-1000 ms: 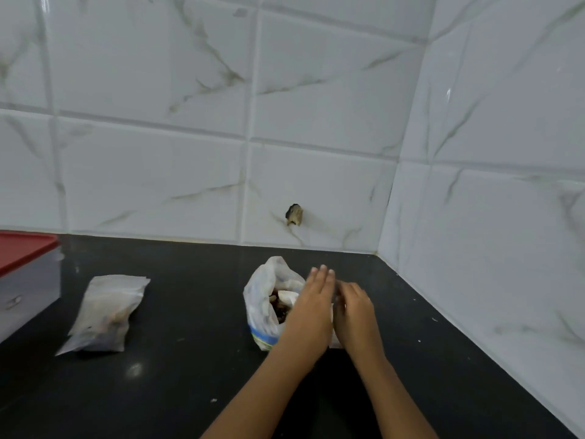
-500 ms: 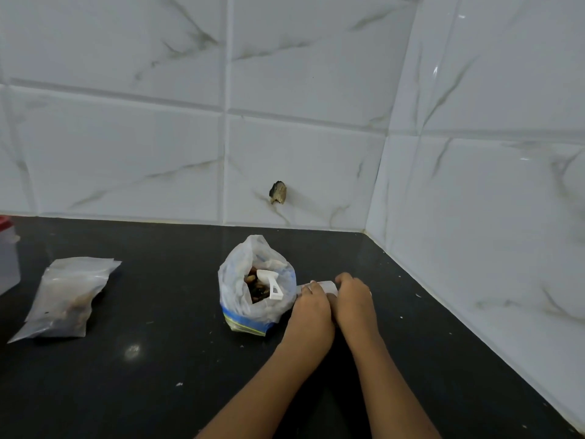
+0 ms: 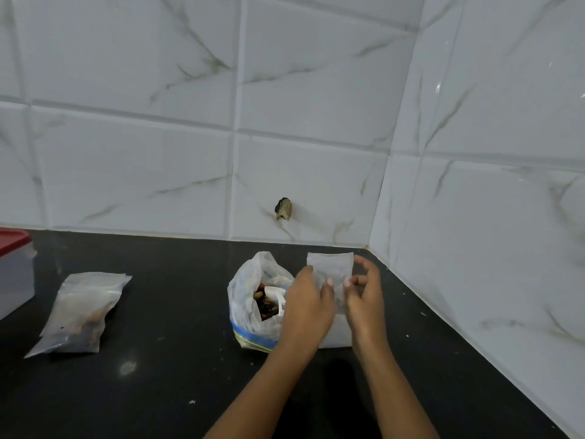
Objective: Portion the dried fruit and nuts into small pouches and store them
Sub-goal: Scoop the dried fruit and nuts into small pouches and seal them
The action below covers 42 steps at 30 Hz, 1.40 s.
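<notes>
Pouch [image 3: 332, 267]: upright, held by both hands.
L hand [image 3: 308, 308]: fingers pinched pouch.
R hand [image 3: 365, 301]: ditto.
Fruit bag [image 3: 245, 296]: open, on counter [image 3: 177, 312].

Both bare forearms came in from the 6 o'clock edge and converged. The left forearm [image 3: 253, 391] slanted toward 1 o'clock and the right forearm [image 3: 399, 397] toward 11 o'clock. The left hand [image 3: 308, 307] showed its back, fingers curled together, their tips pinching the 9 o'clock side of a small pouch [image 3: 330, 264]. The right hand [image 3: 367, 299], just beside it at 3 o'clock, pinched the same pouch between thumb and forefinger, its other fingers loosely fanned toward 12 o'clock. The fingertips of the two hands nearly met.
</notes>
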Available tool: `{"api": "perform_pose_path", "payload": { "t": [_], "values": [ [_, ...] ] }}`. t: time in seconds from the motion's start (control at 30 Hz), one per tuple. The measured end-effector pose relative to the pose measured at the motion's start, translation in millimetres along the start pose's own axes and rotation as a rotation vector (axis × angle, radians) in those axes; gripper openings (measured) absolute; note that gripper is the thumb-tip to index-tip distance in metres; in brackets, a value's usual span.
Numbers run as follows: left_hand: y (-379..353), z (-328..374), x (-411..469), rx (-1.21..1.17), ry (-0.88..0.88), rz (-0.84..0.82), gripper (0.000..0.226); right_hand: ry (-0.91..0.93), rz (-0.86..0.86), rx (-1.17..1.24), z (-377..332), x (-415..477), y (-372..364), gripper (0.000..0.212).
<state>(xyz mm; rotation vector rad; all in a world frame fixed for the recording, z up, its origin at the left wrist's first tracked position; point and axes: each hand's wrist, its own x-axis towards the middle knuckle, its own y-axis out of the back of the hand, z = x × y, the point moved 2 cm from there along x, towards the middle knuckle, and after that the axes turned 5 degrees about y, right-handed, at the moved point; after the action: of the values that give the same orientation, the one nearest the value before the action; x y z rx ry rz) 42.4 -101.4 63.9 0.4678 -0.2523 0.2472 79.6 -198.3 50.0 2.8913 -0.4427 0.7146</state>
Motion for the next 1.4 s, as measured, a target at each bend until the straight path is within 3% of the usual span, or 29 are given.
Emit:
{"api": "perform_pose_path", "payload": {
  "t": [0.17,0.37,0.5,0.63,0.73,0.9,1.0,1.1,1.3,1.4],
  "values": [
    [55.8,-2.9,18.2,0.027,-0.039,-0.002,0.057,0.086,-0.174,0.144,-21.8,-20.5,-41.3,0.053],
    [122.2,-47.6,26.5,0.072,-0.033,0.119,0.073,0.089,-0.369,0.013,-41.8,-31.1,-101.8,0.035],
    [136.0,-69.6,22.2,0.079,-0.040,-0.042,0.090,0.171,-0.367,-0.075,-41.3,-44.7,-122.6,0.012],
    [132.1,-75.6,22.3,0.203,-0.080,-0.104,0.111,0.259,-0.378,-0.198,-39.7,-46.3,-119.3,0.009],
    [131.1,-78.9,19.8,0.220,-0.070,-0.061,0.103,0.230,-0.410,-0.169,-40.5,-51.7,-117.4,0.003],
    [137.7,-76.1,17.2,0.282,-0.080,-0.080,0.096,0.204,-0.541,-0.147,-50.6,-54.1,-113.3,0.014],
    [138.8,-79.1,16.7,0.273,-0.117,-0.133,0.098,0.340,-0.657,-0.284,-54.3,-51.8,-107.0,0.025],
    [140.7,-83.2,17.2,0.178,-0.105,-0.214,0.085,0.290,-0.741,-0.322,-53.4,-48.6,-99.7,0.032],
    [135.0,-82.4,19.0,0.294,-0.207,-0.156,0.078,0.345,-0.594,-0.591,-49.8,-46.2,-105.0,0.033],
    [129.8,-83.3,22.3,0.396,-0.252,-0.136,0.076,0.262,-0.485,-0.423,-48.8,-44.5,-108.4,0.019]
  ]
}}
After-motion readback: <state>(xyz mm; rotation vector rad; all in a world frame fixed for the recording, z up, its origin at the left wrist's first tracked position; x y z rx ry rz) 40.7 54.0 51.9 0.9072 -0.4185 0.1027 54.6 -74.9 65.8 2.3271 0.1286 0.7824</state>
